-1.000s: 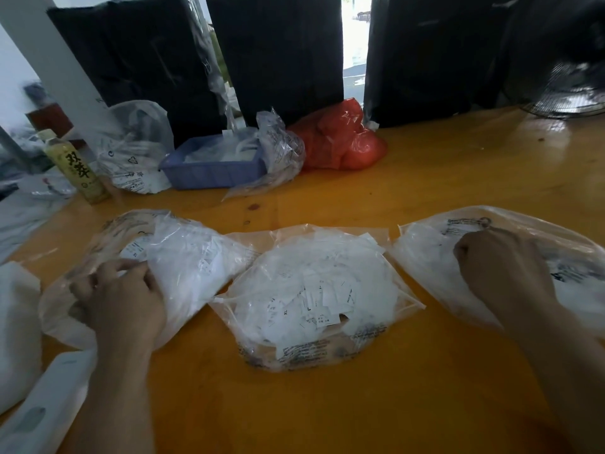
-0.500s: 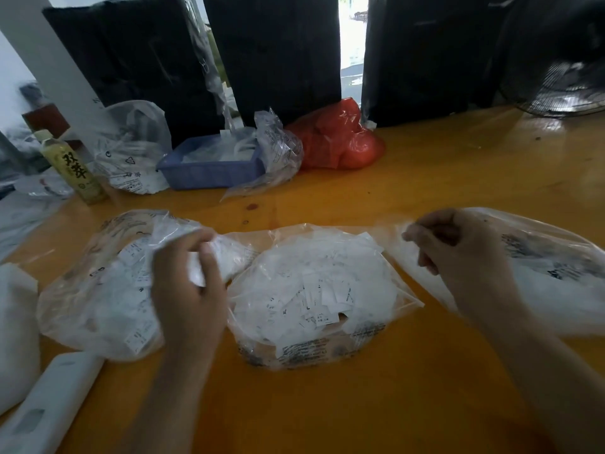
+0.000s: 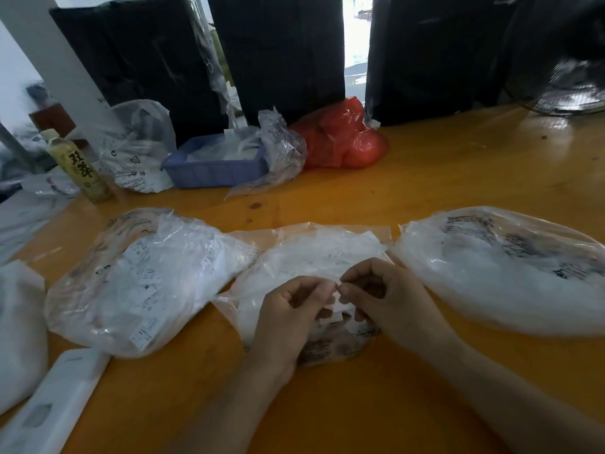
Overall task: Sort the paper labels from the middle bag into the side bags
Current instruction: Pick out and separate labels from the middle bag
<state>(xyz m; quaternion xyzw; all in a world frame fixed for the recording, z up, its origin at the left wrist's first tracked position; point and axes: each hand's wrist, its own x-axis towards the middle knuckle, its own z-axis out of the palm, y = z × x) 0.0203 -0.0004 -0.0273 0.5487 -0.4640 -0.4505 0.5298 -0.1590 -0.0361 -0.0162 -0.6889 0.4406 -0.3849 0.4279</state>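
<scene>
Over the near end of the middle bag [image 3: 314, 257], the left hand [image 3: 291, 319] and right hand [image 3: 389, 299] meet, fingers curled, each pinching a small paper label [image 3: 337, 285] between thumb and fingertips where the two hands touch. More white labels lie just under the fingers, inside the bag's opening. The left bag [image 3: 140, 280] lies just left of the fingers and the right bag [image 3: 504, 270] just right, all on the orange table [image 3: 425, 191].
</scene>
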